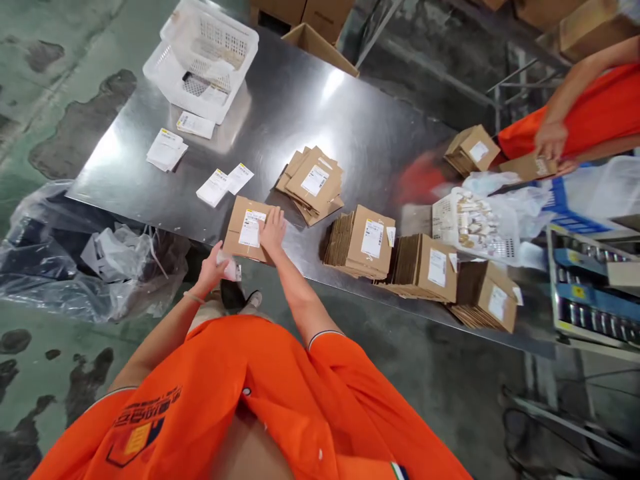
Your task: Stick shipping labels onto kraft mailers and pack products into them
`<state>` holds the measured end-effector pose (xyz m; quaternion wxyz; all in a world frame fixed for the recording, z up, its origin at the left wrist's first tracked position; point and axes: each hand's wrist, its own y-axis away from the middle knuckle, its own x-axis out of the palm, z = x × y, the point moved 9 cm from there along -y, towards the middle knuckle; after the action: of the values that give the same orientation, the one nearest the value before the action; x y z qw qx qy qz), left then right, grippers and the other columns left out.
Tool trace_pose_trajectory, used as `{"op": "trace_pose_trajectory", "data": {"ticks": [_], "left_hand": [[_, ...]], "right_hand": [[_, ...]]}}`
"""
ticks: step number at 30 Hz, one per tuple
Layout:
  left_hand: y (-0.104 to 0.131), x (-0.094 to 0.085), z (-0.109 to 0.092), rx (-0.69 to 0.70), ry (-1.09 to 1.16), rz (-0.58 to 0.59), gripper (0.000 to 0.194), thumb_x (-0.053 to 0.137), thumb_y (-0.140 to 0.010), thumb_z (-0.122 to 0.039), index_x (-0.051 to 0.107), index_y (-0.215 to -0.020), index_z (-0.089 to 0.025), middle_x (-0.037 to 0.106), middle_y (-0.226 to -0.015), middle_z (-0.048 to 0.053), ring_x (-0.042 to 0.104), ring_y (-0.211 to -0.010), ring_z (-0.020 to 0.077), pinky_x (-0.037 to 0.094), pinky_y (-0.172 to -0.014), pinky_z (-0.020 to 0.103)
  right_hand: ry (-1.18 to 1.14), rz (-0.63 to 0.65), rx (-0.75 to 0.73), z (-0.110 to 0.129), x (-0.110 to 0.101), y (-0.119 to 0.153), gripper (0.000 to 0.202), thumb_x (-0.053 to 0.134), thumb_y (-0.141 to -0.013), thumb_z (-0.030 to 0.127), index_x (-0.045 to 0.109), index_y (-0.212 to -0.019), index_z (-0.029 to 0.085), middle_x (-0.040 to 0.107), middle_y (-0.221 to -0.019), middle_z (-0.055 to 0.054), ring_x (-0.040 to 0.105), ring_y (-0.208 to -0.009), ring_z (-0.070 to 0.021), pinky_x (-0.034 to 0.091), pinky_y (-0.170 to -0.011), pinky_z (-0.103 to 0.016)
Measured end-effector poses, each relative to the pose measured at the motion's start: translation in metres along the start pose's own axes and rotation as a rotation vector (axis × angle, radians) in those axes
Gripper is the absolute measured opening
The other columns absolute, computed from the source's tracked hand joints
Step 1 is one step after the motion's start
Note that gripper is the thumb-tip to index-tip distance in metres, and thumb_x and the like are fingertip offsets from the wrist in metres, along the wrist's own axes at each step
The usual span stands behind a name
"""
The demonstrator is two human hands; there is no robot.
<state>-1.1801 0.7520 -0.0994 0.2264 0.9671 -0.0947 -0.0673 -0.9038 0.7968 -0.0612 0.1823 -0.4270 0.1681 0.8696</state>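
A flat brown cardboard box (pixel 231 235) with a white printed label (pixel 250 231) lies at the table's front edge. Flat across the label's right side rests my right hand (pixel 273 232), fingers stretched out. My left hand (pixel 212 269) is closed round some white paper slips (pixel 231 268) just off the table edge, beside the box's lower left corner. Behind the box are two small piles of printed labels, one a stack (pixel 213 189) and one a single-looking slip (pixel 241 178). To the right sits an uneven pile of labelled flat boxes (pixel 313 180).
Rows of labelled folded boxes (pixel 373 240) line the front edge rightward. A white basket (pixel 235 100) stands at the back left; a plastic-lined bin (pixel 150 267) is below the table's left end. A co-worker's hands (pixel 553 143) hold a box at right, near a basket of small items (pixel 475 227).
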Motion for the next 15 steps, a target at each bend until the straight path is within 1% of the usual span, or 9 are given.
{"op": "trace_pose_trajectory", "data": {"ticks": [2,3,5,6,8,9,11,13,15], "left_hand": [[-0.008,0.007,-0.016,0.021,-0.105,-0.045,0.054,0.090,-0.067,-0.014,0.084,-0.120,-0.021,0.083,-0.095,0.007,0.075,-0.097,0.0306,0.058,-0.089,0.035],[-0.009,0.011,-0.021,0.020,-0.164,-0.052,0.052,0.088,-0.068,-0.012,0.085,-0.119,-0.020,0.084,-0.095,0.008,0.076,-0.099,0.0316,0.058,-0.091,0.036],[-0.008,0.020,-0.025,0.001,-0.206,-0.030,0.047,0.086,-0.069,-0.011,0.086,-0.115,-0.018,0.084,-0.093,0.009,0.077,-0.099,0.0323,0.058,-0.090,0.035],[-0.006,0.025,-0.026,-0.007,-0.184,-0.004,0.046,0.086,-0.069,-0.012,0.086,-0.114,-0.018,0.084,-0.093,0.009,0.078,-0.099,0.0320,0.059,-0.089,0.035],[0.000,0.035,-0.028,0.010,-0.082,0.069,0.049,0.089,-0.066,-0.018,0.087,-0.115,-0.019,0.086,-0.100,0.009,0.079,-0.102,0.0316,0.061,-0.091,0.036],[0.004,0.039,-0.032,0.038,-0.026,0.112,0.051,0.092,-0.064,-0.022,0.088,-0.115,-0.020,0.087,-0.106,0.009,0.079,-0.107,0.0321,0.062,-0.095,0.038],[0.011,0.043,-0.039,0.094,0.050,0.188,0.053,0.097,-0.062,-0.035,0.089,-0.113,-0.021,0.088,-0.115,0.010,0.078,-0.117,0.0345,0.062,-0.104,0.043],[0.018,0.042,-0.041,0.092,0.081,0.236,0.056,0.101,-0.060,-0.048,0.090,-0.106,-0.020,0.088,-0.113,0.012,0.078,-0.118,0.0377,0.063,-0.106,0.048],[0.026,0.040,-0.036,0.030,0.094,0.282,0.061,0.104,-0.056,-0.053,0.090,-0.104,-0.018,0.087,-0.105,0.013,0.080,-0.107,0.0378,0.065,-0.099,0.051]], "right_hand": [[-0.083,-0.103,0.186,-0.033,-0.016,0.012,0.054,0.059,-0.111,0.024,0.056,-0.161,0.004,0.038,-0.181,-0.034,0.028,-0.174,-0.0376,0.027,-0.139,-0.058],[-0.114,-0.115,0.232,-0.044,-0.018,0.022,0.049,0.060,-0.109,0.024,0.061,-0.155,0.006,0.044,-0.176,-0.034,0.036,-0.170,-0.0387,0.033,-0.136,-0.059],[-0.153,-0.096,0.273,-0.059,-0.016,0.045,0.040,0.064,-0.103,0.025,0.068,-0.140,0.009,0.061,-0.160,-0.033,0.055,-0.154,-0.0396,0.046,-0.126,-0.058],[-0.169,-0.091,0.291,-0.065,-0.016,0.055,0.036,0.066,-0.101,0.026,0.069,-0.135,0.012,0.069,-0.149,-0.030,0.062,-0.144,-0.0380,0.051,-0.121,-0.056],[-0.236,-0.118,0.325,-0.075,-0.025,0.065,0.033,0.064,-0.099,0.024,0.069,-0.130,0.014,0.077,-0.133,-0.023,0.071,-0.125,-0.0334,0.058,-0.111,-0.051],[-0.278,-0.149,0.336,-0.080,-0.037,0.062,0.034,0.062,-0.100,0.022,0.068,-0.132,0.014,0.078,-0.128,-0.021,0.073,-0.119,-0.0309,0.060,-0.108,-0.048],[-0.362,-0.224,0.349,-0.089,-0.074,0.042,0.036,0.055,-0.102,0.019,0.066,-0.136,0.013,0.079,-0.125,-0.018,0.074,-0.112,-0.0270,0.060,-0.105,-0.044],[-0.396,-0.295,0.352,-0.094,-0.123,0.007,0.040,0.050,-0.104,0.017,0.064,-0.141,0.009,0.076,-0.132,-0.021,0.074,-0.116,-0.0255,0.057,-0.108,-0.043],[-0.385,-0.336,0.349,-0.094,-0.166,-0.025,0.045,0.049,-0.107,0.018,0.061,-0.148,0.003,0.069,-0.144,-0.028,0.070,-0.131,-0.0275,0.053,-0.115,-0.044]]}}
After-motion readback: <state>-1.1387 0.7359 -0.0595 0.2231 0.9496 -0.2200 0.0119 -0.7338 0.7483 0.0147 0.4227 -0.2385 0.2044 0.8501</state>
